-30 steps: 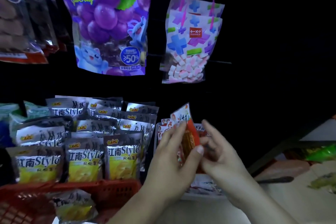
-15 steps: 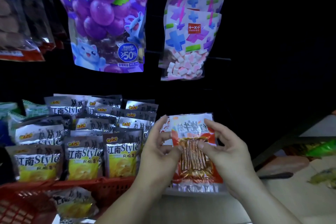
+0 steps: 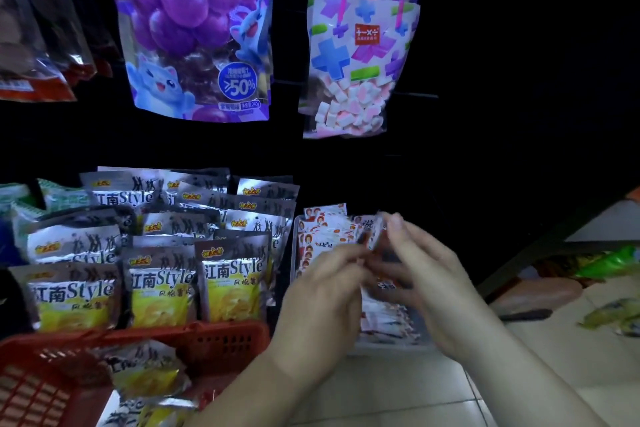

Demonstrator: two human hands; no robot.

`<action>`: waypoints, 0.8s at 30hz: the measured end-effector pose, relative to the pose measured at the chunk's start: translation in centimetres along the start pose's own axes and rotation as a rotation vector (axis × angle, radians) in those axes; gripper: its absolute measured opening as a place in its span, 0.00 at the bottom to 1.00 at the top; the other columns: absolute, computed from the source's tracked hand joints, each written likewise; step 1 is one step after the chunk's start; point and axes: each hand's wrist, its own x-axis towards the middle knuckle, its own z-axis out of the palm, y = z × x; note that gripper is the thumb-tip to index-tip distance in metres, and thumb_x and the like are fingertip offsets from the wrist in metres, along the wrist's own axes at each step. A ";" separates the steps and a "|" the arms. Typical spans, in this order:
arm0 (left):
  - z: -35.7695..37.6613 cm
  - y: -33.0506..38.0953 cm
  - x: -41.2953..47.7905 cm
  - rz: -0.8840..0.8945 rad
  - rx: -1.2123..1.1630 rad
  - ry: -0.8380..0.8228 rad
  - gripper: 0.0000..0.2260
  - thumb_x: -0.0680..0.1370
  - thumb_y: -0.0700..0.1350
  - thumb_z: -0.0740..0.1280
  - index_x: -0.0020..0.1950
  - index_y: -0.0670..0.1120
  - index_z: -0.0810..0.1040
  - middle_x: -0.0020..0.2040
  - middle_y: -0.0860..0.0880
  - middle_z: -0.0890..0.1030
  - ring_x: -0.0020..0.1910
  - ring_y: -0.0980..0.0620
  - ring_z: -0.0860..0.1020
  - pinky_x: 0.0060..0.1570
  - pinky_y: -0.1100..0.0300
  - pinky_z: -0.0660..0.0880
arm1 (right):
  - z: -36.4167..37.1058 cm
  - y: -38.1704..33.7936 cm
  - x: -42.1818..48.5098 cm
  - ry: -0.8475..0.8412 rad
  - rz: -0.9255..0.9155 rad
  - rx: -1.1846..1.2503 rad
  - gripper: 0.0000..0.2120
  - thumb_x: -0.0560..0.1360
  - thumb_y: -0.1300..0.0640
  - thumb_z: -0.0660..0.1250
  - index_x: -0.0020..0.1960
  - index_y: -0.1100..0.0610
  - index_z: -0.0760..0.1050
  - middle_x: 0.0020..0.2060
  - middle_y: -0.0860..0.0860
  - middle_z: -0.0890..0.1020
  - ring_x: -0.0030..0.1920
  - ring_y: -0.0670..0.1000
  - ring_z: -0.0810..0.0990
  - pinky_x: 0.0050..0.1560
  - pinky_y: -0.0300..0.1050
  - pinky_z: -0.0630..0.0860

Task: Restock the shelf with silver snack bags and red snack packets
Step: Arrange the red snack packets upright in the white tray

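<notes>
Behind the red basket [image 3: 221, 340], silver snack bags [image 3: 162, 288] are standing; right of it, left hand [image 3: 322, 298] and right hand [image 3: 436, 284] are pinching a blurred red snack packet [image 3: 375, 236], screening stocked packets [image 3: 325, 232].

A black back wall [image 3: 519, 80] fills the upper and right parts of the frame in dim light. A purple grape bag [image 3: 194, 28] and a marshmallow bag [image 3: 356, 55] hang at upper centre. Pale floor tiles [image 3: 398, 388] show at lower right, below a dark slanting shelf edge [image 3: 540, 253].
</notes>
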 end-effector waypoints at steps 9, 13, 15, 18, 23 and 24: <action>0.8 -1.4 -1.8 -0.447 -0.301 -0.058 0.14 0.76 0.42 0.72 0.55 0.59 0.77 0.65 0.49 0.76 0.56 0.57 0.80 0.52 0.63 0.76 | -2.1 0.3 0.8 0.290 -0.054 -0.094 0.23 0.80 0.69 0.67 0.60 0.41 0.80 0.50 0.46 0.86 0.42 0.55 0.87 0.42 0.56 0.84; 1.4 -1.7 -1.2 -0.837 -0.735 -0.022 0.17 0.75 0.29 0.71 0.47 0.53 0.82 0.50 0.44 0.85 0.42 0.49 0.85 0.43 0.49 0.83 | -2.7 0.4 1.1 0.288 -0.006 -0.048 0.21 0.80 0.69 0.66 0.63 0.45 0.80 0.44 0.48 0.87 0.34 0.50 0.85 0.30 0.45 0.81; 1.9 -2.0 -1.4 -0.873 -0.774 0.008 0.17 0.75 0.28 0.71 0.46 0.51 0.83 0.51 0.47 0.86 0.48 0.45 0.85 0.45 0.45 0.84 | -3.2 0.4 1.1 0.244 0.037 -0.072 0.22 0.78 0.70 0.70 0.64 0.46 0.78 0.47 0.51 0.86 0.34 0.49 0.85 0.29 0.42 0.79; 2.7 -2.9 -1.9 -0.864 -0.664 -0.003 0.18 0.76 0.28 0.68 0.44 0.53 0.83 0.51 0.47 0.85 0.48 0.44 0.84 0.41 0.52 0.83 | -3.9 0.2 1.9 0.240 -0.002 -0.250 0.20 0.74 0.71 0.73 0.57 0.49 0.80 0.49 0.55 0.86 0.37 0.47 0.86 0.32 0.41 0.80; 4.5 -6.0 -1.5 -0.788 -0.362 -0.118 0.14 0.77 0.34 0.68 0.47 0.55 0.81 0.52 0.56 0.82 0.51 0.57 0.81 0.48 0.58 0.79 | -6.2 0.2 7.1 0.204 -0.177 -0.481 0.07 0.80 0.63 0.69 0.45 0.55 0.80 0.37 0.54 0.85 0.38 0.50 0.83 0.37 0.41 0.76; 5.0 -6.6 -1.0 -0.767 -0.336 -0.148 0.14 0.79 0.35 0.67 0.48 0.56 0.80 0.54 0.57 0.81 0.49 0.59 0.80 0.47 0.60 0.78 | -6.7 0.9 8.5 0.171 -0.202 -0.531 0.07 0.81 0.61 0.68 0.44 0.54 0.79 0.38 0.54 0.84 0.39 0.52 0.83 0.39 0.45 0.76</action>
